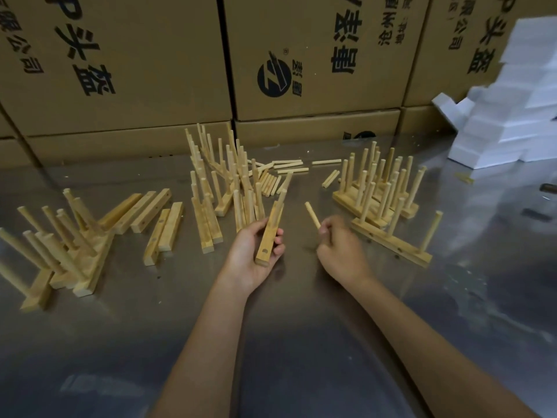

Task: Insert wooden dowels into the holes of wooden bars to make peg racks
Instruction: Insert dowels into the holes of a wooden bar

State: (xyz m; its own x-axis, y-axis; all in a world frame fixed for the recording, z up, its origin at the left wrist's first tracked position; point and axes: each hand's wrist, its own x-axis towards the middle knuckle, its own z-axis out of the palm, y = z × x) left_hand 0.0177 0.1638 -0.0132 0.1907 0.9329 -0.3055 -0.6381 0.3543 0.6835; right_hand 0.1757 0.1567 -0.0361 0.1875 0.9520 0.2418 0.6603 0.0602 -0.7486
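Wooden dowel point(312, 215): light, rigid; pinched near lower end by right hand point(340, 247), 3 o'clock of bar point(269, 235) gripped mid-length in left hand point(251, 254).

Take the shiny grey metal tabletop point(271, 342) as your reference. Its near half, around both forearms, is bare and gives you free passage. At its centre rear, a dense cluster of pale wooden peg racks with upright dowels point(223, 182) blocks low passes. Loose pale dowels point(286, 167) lie flat just right of that cluster. At the right rear, a second group of upright peg racks point(382, 188) stands in your way. At the left edge, tilted peg racks point(60, 245) and plain drilled wooden bars point(162, 230) obstruct. Brown printed cardboard cartons point(316, 55) wall off the rear edge; stacked white foam blocks point(518, 116) close the right rear corner.
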